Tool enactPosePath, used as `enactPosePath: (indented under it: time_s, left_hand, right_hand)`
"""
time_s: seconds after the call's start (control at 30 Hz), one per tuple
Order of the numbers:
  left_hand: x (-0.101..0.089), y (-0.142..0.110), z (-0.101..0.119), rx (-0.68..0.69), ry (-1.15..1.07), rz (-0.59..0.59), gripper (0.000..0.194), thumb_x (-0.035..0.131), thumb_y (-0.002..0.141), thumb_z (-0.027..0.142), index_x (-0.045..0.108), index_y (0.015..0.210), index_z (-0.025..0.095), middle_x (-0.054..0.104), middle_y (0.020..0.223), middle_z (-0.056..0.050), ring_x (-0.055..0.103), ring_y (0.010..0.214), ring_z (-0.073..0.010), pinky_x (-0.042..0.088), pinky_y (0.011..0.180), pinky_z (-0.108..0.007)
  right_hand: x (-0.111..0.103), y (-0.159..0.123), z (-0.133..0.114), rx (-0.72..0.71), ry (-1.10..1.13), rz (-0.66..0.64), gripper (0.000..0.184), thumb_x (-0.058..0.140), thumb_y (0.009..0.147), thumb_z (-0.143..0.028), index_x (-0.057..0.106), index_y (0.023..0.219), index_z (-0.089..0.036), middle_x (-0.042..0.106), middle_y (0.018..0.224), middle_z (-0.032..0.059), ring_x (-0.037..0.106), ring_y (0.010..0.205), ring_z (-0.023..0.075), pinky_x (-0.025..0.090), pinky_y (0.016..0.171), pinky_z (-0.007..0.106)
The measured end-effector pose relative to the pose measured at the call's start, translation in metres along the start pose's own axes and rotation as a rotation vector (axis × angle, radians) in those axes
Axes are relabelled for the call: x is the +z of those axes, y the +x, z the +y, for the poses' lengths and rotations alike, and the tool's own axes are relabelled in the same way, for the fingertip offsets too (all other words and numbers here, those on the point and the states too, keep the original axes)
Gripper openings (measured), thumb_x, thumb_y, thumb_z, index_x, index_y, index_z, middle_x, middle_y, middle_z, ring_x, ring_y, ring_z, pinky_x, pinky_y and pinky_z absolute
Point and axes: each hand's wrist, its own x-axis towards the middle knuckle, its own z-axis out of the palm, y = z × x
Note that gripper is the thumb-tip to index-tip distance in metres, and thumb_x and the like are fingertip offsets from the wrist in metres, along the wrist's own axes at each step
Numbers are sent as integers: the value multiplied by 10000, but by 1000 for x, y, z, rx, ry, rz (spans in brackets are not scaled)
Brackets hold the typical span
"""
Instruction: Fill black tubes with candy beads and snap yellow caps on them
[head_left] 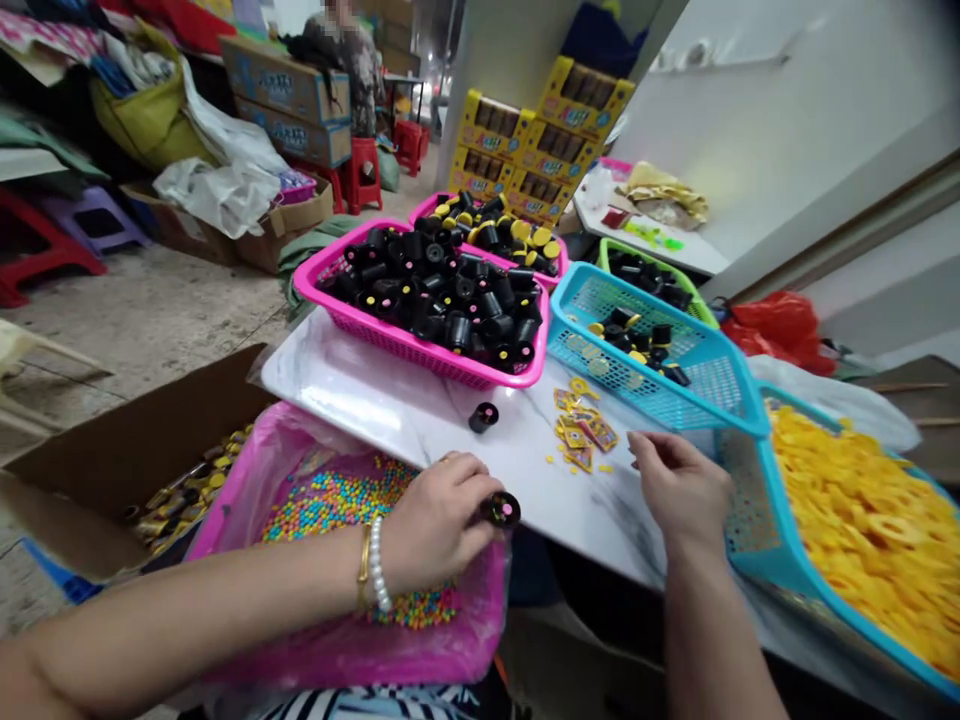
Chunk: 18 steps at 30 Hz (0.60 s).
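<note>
My left hand (444,518), with a pearl bracelet and a gold bangle at the wrist, is closed around a small black plastic canister (502,510). Its round end, facing me, shows a pink piece. Below that hand, small multicoloured candy balls (330,508) lie in a plastic-lined pink tub (469,640). A second black canister (483,417) lies on the white marbled table (592,530). Over the table's right part, my right hand (682,490) has thumb and finger pinched together; whatever is between them is hidden. Small printed packets (581,432) and tiny yellow bits lie left of it.
A pink basket (420,355) heaped with black canisters stands at the back. Right of it are a blue basket (712,385) of canisters and a blue crate (757,500) of yellow plastic pieces (870,530). A cardboard box (90,470) sits left. A person (360,70) is farther back.
</note>
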Motion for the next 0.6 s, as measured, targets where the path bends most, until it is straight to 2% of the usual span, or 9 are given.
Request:
enactPosePath:
  time_s: [0.1, 0.2, 0.33, 0.4, 0.47, 0.53, 0.6]
  left_hand:
    - [15, 22, -3, -61, 127, -49, 190, 692, 800, 182, 691, 988, 159, 657, 938, -81, 617, 904, -242, 557, 823, -402]
    - [24, 31, -5, -97, 200, -41, 193, 721, 800, 219, 694, 984, 168, 650, 906, -69, 620, 873, -244, 556, 814, -409]
    - [28, 28, -6, -65, 217, 42, 443, 774, 786, 346, 646, 1165, 156, 653, 934, -79, 612, 887, -263, 553, 806, -432]
    - [28, 26, -7, -60, 194, 60, 461, 789, 777, 393, 654, 1148, 153, 652, 925, -77, 608, 878, -260, 550, 798, -428]
    - [28, 26, -7, -77, 158, 69, 348, 786, 788, 367, 687, 1045, 153, 646, 895, -68, 605, 860, -244, 543, 790, -403]
    - [27, 27, -8, -96, 126, 74, 250, 778, 798, 319, 699, 961, 146, 641, 878, -64, 604, 846, -230, 534, 782, -377]
    - [25, 27, -7, -102, 106, 79, 216, 774, 800, 292, 704, 936, 139, 637, 871, -60, 601, 838, -219, 528, 784, -362]
  right_hand:
    - [9, 34, 1, -72, -120, -47, 359, 509, 891, -404, 767, 889, -154, 750, 838, 117, 689, 760, 251, 512, 707, 355]
    - [25, 64, -11, -135, -218, -163, 354, 492, 907, -366, 785, 984, -181, 751, 1001, 132, 685, 877, 259, 501, 771, 362]
    - [50, 91, -17, -157, -311, -348, 286, 586, 859, -348, 790, 1031, -245, 751, 972, 121, 683, 837, 269, 490, 705, 354]
    - [54, 95, -20, -169, -330, -388, 276, 565, 872, -312, 792, 1001, -223, 744, 946, 137, 683, 840, 277, 487, 705, 358]
    - [49, 91, -23, -187, -325, -390, 295, 515, 896, -275, 783, 975, -181, 731, 986, 157, 676, 901, 287, 487, 741, 368]
    - [35, 77, -28, -199, -296, -378, 309, 482, 912, -266, 761, 989, -158, 719, 1015, 150, 664, 945, 276, 490, 771, 358]
    - [16, 55, -34, -191, -119, -414, 318, 462, 936, -313, 742, 963, -164, 718, 947, 109, 660, 885, 236, 495, 753, 325]
